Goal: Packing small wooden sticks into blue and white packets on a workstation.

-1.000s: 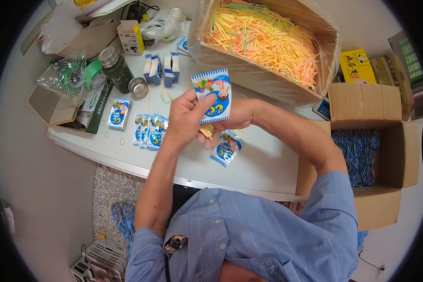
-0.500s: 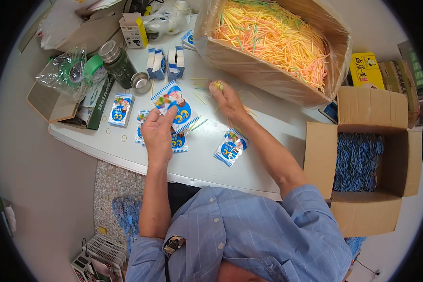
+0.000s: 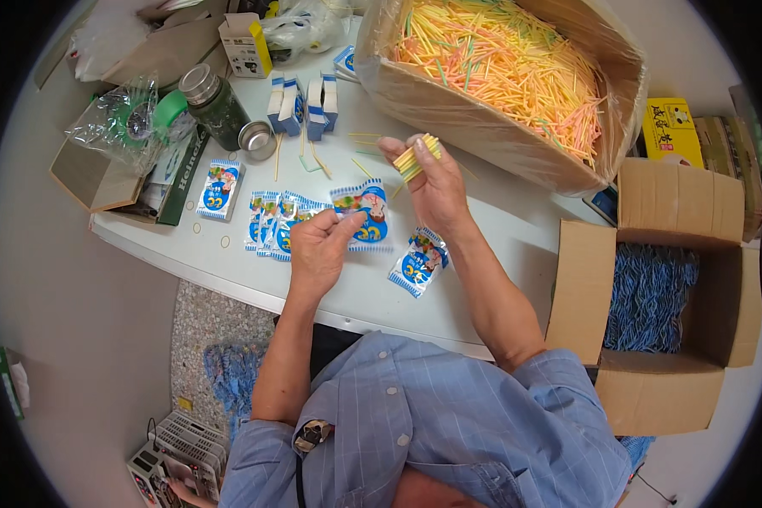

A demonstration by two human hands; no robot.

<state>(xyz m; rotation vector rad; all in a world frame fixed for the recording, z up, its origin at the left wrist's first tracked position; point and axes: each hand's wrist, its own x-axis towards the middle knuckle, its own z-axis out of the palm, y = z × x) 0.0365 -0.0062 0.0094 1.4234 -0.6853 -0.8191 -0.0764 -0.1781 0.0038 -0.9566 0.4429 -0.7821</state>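
A: What containers are there, and what is in them?

B: Far right on the white surface stands a big cardboard box lined with clear plastic, heaped with thin yellow, orange and green sticks. At the right, off the surface, an open carton holds a blue mass (too blurred to tell what). At the far left stand a dark jar with a metal lid and a clear bag.

A: And the hands?

B: The right hand is raised just near the big box, its grip closed on a small bundle of yellow sticks. The left hand pinches a blue and white packet by its left edge, fingers together on it.

A: Other packages?

B: A row of like packets lies left of that hand, one more further left, and another beneath the right wrist. Small blue and white boxes stand far back; a yellow box sits far right.
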